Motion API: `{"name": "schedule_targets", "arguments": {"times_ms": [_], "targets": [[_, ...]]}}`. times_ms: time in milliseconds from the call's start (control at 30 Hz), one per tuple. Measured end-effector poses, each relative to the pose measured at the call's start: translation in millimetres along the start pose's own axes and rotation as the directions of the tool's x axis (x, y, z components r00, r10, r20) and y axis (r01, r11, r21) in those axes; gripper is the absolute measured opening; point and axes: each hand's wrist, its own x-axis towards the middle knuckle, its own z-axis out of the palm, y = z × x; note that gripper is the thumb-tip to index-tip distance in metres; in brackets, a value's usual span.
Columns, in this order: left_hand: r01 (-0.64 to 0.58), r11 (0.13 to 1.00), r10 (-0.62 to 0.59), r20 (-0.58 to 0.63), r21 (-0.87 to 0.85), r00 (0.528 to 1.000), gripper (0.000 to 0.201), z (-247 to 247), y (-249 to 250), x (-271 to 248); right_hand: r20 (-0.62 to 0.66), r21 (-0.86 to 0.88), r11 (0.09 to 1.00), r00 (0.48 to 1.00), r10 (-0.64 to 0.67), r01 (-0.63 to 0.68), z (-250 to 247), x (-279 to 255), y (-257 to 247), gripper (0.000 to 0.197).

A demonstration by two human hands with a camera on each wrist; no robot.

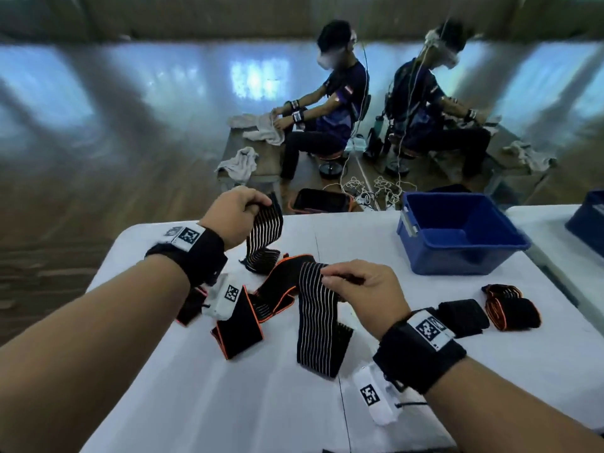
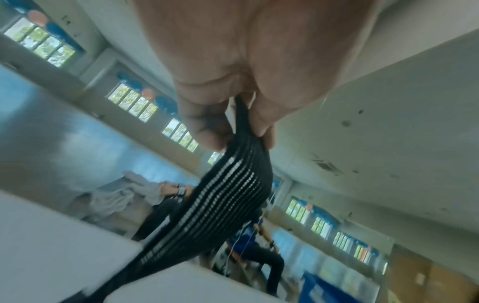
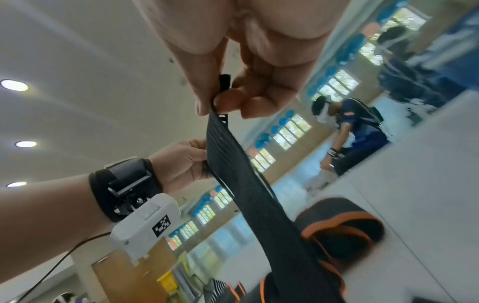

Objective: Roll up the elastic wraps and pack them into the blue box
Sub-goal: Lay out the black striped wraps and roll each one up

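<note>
A long black elastic wrap with white stripes [image 1: 315,325] is held up over the white table [image 1: 202,403]. My left hand [image 1: 253,204] pinches its far end [image 2: 233,184], which hangs in a loop toward the table. My right hand [image 1: 330,277] pinches the near end [image 3: 217,123], from which the wrap drapes down in folds. Other black wraps with orange edging [image 1: 238,325] lie unrolled between my hands. The blue box [image 1: 457,233] stands open at the table's right back, with nothing visible inside.
Two rolled or bundled wraps [image 1: 510,308] lie right of my right hand, one black [image 1: 462,317]. A second blue bin [image 1: 588,220] sits at the far right on another table. People [image 1: 327,103] work at tables beyond the table's far edge.
</note>
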Motion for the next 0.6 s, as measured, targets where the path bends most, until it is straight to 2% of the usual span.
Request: {"name": "schedule_targets", "arguments": {"times_ms": [167,300,400,500,600], "targets": [[-0.087,0.988,0.074,-0.107,-0.125,0.992,0.033,-50.7,75.4,13.1,-0.021,0.068,0.967,0.970,-0.244,0.245,-21.6,43.3,-77.1,0.024],[-0.160,0.974,0.137,-0.143,-0.158,0.980,0.036,-67.6,128.6,16.7,-0.051,0.132,0.923,0.933,-0.357,0.360,-45.1,65.2,-126.0,0.028],[-0.162,0.943,0.120,-0.157,-0.291,0.980,0.036,-63.3,161.5,14.3,-0.054,0.189,0.895,0.914,-0.401,0.404,-63.0,72.0,-145.6,0.027],[-0.138,0.846,0.078,-0.135,-0.514,0.988,0.034,-52.2,186.7,9.1,-0.062,0.251,0.892,0.926,-0.374,0.377,-76.6,74.8,-151.6,0.021],[-0.141,0.800,0.086,-0.122,-0.584,0.989,0.044,-40.3,202.4,5.7,-0.065,0.276,0.891,0.932,-0.357,0.361,-88.4,77.7,-146.6,0.017]]}}
